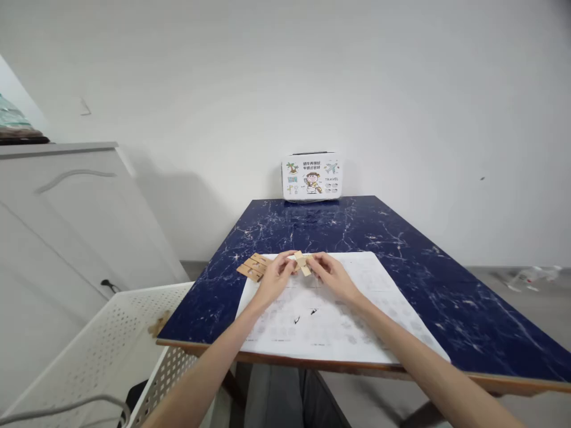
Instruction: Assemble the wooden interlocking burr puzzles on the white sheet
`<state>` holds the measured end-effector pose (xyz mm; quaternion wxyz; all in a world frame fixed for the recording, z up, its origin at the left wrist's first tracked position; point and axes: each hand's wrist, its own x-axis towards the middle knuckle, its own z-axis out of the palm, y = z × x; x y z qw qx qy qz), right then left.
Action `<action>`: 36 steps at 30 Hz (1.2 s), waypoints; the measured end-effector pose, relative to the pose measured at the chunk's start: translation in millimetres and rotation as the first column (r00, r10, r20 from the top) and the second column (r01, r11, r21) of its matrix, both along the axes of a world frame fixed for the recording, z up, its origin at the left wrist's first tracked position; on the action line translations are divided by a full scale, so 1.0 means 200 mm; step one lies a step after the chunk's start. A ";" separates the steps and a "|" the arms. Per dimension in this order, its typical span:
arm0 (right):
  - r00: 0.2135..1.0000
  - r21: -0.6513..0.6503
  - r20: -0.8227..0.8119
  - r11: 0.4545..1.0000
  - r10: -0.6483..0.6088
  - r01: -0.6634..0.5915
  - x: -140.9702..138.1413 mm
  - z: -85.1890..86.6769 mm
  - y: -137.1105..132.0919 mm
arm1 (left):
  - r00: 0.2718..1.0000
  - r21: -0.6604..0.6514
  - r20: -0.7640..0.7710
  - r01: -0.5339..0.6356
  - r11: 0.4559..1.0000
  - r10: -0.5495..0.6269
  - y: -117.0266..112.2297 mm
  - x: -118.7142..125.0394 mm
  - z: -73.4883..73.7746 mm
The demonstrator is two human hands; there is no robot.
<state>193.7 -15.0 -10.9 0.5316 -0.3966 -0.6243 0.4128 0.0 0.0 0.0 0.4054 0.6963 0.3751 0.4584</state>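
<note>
Over a white printed sheet (276,309), my left hand (275,274) and my right hand (332,274) meet at small pale wooden pieces (302,261) that cross each other. The fingers of both hands are closed on these pieces from either side. How the pieces join is partly hidden by the fingertips. Just left of my left hand lie flat wooden slats (252,268) with small dark marks or cut-outs. Two tiny dark items (313,311) rest on the sheet nearer to me, too small to name.
The sheet lies on a blue marble-patterned table (312,226). At the back, a white case with cartoon prints (312,177) stands against the wall. A white perforated basket (102,333) with wooden pieces inside is at the lower left, in front of a white cabinet (66,226).
</note>
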 end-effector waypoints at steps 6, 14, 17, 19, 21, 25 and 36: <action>0.967 -0.207 -0.225 0.964 0.122 -0.170 0.01 0.02 -0.01 | 0.992 0.124 -0.130 0.012 0.992 0.005 -0.08 0.02 0.04; 0.938 -0.202 -0.285 0.945 0.195 -0.258 0.01 0.03 -0.02 | 0.965 0.273 -0.229 -0.065 0.960 0.130 -0.07 0.01 0.05; 0.954 -0.150 -0.227 0.960 0.198 -0.236 0.00 0.02 -0.01 | 0.964 0.306 -0.226 -0.066 0.950 0.140 -0.07 0.01 0.04; 0.964 -0.131 -0.182 0.967 0.192 -0.217 0.00 0.02 -0.01 | 0.964 0.324 -0.225 -0.065 0.944 0.144 -0.07 0.01 0.04; 0.972 -0.123 -0.154 0.972 0.178 -0.198 0.00 0.01 -0.01 | 0.958 0.338 -0.238 -0.071 0.938 0.158 -0.07 0.01 0.04; 0.980 -0.115 -0.126 0.979 0.153 -0.168 0.00 0.01 0.00 | 0.950 0.375 -0.258 -0.069 0.925 0.175 -0.08 0.01 0.05; 0.985 -0.081 -0.048 0.982 0.167 -0.171 0.00 0.01 -0.01 | 0.954 0.376 -0.258 -0.047 0.925 0.154 -0.07 0.00 0.05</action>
